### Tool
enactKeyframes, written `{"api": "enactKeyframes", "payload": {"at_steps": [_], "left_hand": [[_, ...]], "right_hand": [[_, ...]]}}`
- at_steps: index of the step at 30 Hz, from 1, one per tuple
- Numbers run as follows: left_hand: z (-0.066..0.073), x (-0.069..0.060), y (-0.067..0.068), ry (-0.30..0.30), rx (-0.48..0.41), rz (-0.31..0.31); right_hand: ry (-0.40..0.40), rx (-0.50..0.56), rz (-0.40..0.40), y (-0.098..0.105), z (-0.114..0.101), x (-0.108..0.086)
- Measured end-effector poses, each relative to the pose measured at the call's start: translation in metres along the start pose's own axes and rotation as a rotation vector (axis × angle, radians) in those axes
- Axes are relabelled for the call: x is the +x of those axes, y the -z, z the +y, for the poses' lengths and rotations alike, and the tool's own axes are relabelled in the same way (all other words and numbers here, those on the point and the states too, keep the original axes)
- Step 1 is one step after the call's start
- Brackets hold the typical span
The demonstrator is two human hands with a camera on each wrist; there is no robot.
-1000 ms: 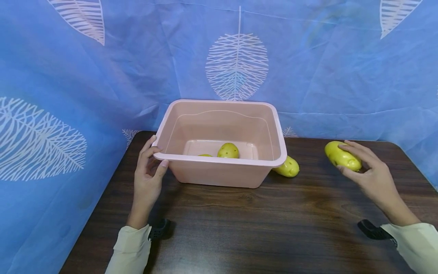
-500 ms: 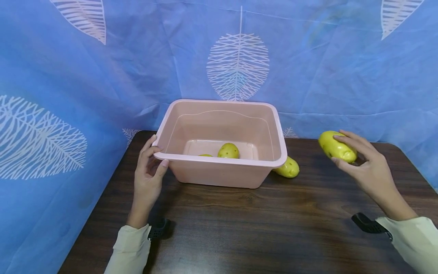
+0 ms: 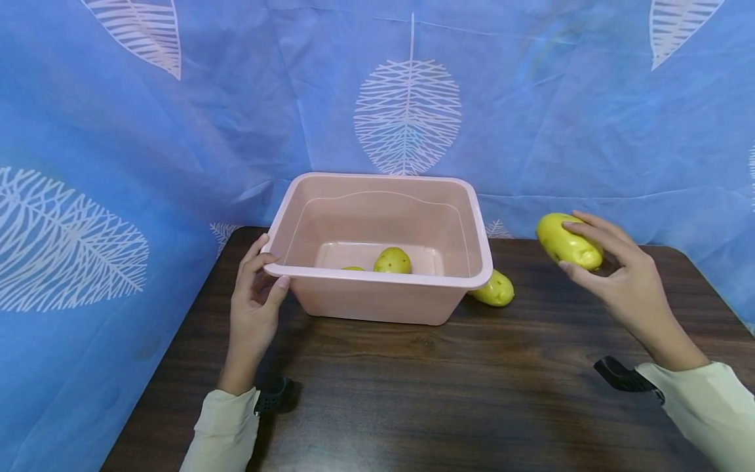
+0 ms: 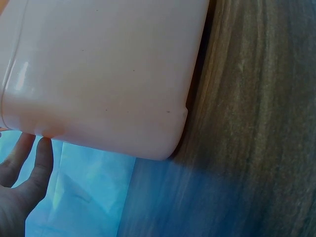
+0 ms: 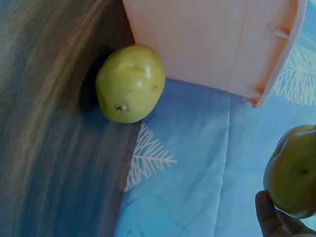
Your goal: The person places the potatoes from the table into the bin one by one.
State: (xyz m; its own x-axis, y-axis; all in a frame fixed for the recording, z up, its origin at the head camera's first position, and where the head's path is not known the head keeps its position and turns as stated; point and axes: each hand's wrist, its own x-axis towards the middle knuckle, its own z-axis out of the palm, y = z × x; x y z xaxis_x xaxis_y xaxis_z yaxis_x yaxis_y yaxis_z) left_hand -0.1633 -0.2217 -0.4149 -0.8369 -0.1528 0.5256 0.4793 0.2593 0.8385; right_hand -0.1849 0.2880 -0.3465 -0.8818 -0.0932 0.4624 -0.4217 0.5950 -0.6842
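On my end the right hand [image 3: 631, 278] has its grip clamped on a potato [image 3: 567, 242], thumb low and fingers over the top, up off the tabletop [image 3: 413, 393] and well right of the tub [image 3: 377, 298]. The left hand [image 3: 253, 314] has its grip pinched on the tub's near-left corner. Inside I can see a spotted potato [image 3: 392, 261] plus a yellow-green sliver [image 3: 354, 268], mostly hidden by the front wall. There's one loose potato [image 3: 495, 290] just beside the tub's right side; can't tell if they touch. Blue leaf-print cloth [image 3: 513, 118] behind it all.
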Motion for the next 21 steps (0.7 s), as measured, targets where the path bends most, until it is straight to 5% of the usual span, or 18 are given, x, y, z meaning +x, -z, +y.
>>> {"api": "enactKeyframes", "payload": {"at_steps": [21], "left_hand": [[0.0,0.0,-0.001,-0.007,0.023,0.02]], "right_hand": [[0.034,0.015,-0.03,-0.004,-0.037,0.025]]}}
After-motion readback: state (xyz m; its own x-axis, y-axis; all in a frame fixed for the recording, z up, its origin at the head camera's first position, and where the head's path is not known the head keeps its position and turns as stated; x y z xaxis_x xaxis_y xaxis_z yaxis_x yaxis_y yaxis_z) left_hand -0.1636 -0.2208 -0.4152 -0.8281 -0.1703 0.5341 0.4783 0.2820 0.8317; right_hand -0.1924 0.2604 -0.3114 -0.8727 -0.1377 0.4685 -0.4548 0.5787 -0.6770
